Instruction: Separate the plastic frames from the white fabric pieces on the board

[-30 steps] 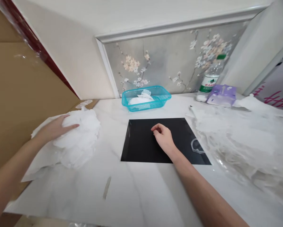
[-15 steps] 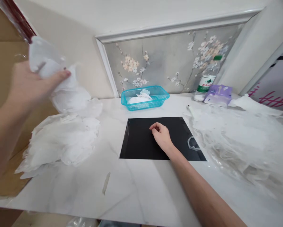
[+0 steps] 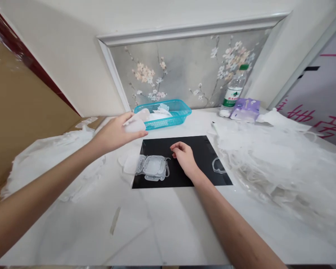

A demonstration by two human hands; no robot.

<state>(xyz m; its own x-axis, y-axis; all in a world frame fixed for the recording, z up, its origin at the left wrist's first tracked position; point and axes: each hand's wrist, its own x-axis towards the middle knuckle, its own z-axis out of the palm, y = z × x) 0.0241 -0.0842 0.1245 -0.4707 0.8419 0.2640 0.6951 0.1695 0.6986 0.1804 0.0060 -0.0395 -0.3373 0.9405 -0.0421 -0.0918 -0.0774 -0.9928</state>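
My left hand (image 3: 113, 133) is raised above the left corner of a black mat (image 3: 204, 149), pinching a soft white piece (image 3: 136, 124) between fingers and thumb. A transparent plastic case (image 3: 153, 168) with a white centre lies on the mat's left side, just below that hand. Beside it, a white pad (image 3: 131, 164) overlaps the mat's edge. My right hand (image 3: 184, 157) rests on the mat with curled fingers, holding nothing. A thin transparent plastic ring (image 3: 218, 165) lies to its right.
A teal plastic basket (image 3: 170, 114) holding white pieces stands behind the mat on a white marble counter (image 3: 156, 228). Heaps of white film lie left (image 3: 50, 158) and right (image 3: 269, 158). A water bottle (image 3: 233, 93) and a purple tissue pack (image 3: 245, 110) stand at the back.
My left hand has come down from the upper left to the mat's corner with a smaller white piece. The transparent case and white pad now lie on the mat, and the left heap looks flatter.
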